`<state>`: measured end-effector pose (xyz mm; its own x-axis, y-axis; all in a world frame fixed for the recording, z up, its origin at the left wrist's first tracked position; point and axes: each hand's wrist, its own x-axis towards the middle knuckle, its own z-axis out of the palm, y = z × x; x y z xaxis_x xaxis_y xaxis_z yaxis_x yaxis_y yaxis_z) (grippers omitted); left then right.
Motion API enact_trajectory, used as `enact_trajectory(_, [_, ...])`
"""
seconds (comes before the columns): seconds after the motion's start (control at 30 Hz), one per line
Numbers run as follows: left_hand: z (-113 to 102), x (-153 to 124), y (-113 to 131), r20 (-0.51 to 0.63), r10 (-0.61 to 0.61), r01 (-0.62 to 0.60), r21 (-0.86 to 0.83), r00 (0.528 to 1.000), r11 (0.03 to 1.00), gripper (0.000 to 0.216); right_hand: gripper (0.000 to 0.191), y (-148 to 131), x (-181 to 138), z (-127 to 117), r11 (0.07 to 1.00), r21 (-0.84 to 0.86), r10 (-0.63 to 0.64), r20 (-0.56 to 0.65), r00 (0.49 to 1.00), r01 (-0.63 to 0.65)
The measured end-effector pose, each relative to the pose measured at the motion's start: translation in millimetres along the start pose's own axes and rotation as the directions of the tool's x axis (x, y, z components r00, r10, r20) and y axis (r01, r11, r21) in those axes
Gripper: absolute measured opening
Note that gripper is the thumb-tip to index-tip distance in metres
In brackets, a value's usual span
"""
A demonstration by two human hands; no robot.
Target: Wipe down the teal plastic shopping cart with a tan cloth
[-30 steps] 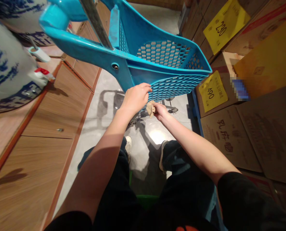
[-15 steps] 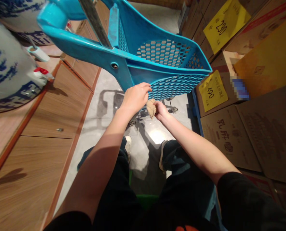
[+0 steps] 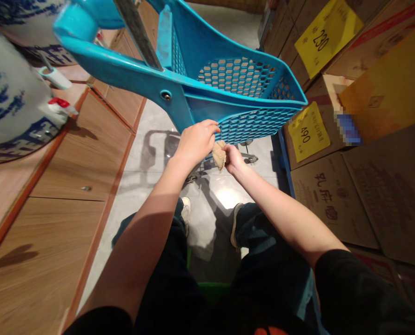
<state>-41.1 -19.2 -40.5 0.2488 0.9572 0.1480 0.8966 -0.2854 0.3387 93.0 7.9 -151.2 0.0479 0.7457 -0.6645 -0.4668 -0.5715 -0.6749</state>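
Observation:
A blue plastic shopping cart [image 3: 207, 109] with honeycomb mesh sides stands tilted across the view in front of me. My left hand [image 3: 198, 138] is against the near side of its basket, fingers bent onto the mesh; the thumb is hidden. Just below and right of it, my right hand [image 3: 233, 158] is closed around a tan, crumpled cloth [image 3: 219, 156]. The cloth hangs close under the basket, near my left fingertips. Whether it touches the mesh, I cannot tell.
Stacked cardboard boxes [image 3: 328, 200] with yellow price signs [image 3: 308, 132] line the right. On the left, blue-and-white jars [image 3: 15, 102] stand on wooden cabinets [image 3: 78, 163]. My shoes [image 3: 185, 211] are on the grey tiled floor [image 3: 228, 193]; something green [image 3: 212, 291] shows between my legs.
The cloth in my right hand has shifted slightly upward and changed its folds. My left hand and the cart are nearly where they were.

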Motion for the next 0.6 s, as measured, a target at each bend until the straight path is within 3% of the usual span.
enact_trajectory(0.23, [0.2,0.6,-1.0,0.003,-0.015,0.015,0.01,1.0,1.0,0.049,0.017,-7.2,-4.4,3.6,0.989,0.009,-0.15,0.045,0.988,0.15])
enact_trajectory(0.5, [1.1,0.4,-2.6,-0.021,-0.007,0.008,0.004,1.0,1.0,0.049,0.02,5.5,-5.2,4.0,0.999,-0.026,-0.028,-0.005,1.0,0.028])
enact_trajectory(0.6, [0.4,0.8,-1.9,-0.015,-0.01,0.01,-0.001,1.0,1.0,0.049,0.017,-4.8,-10.8,7.2,0.994,0.015,-0.112,0.091,0.99,0.111])
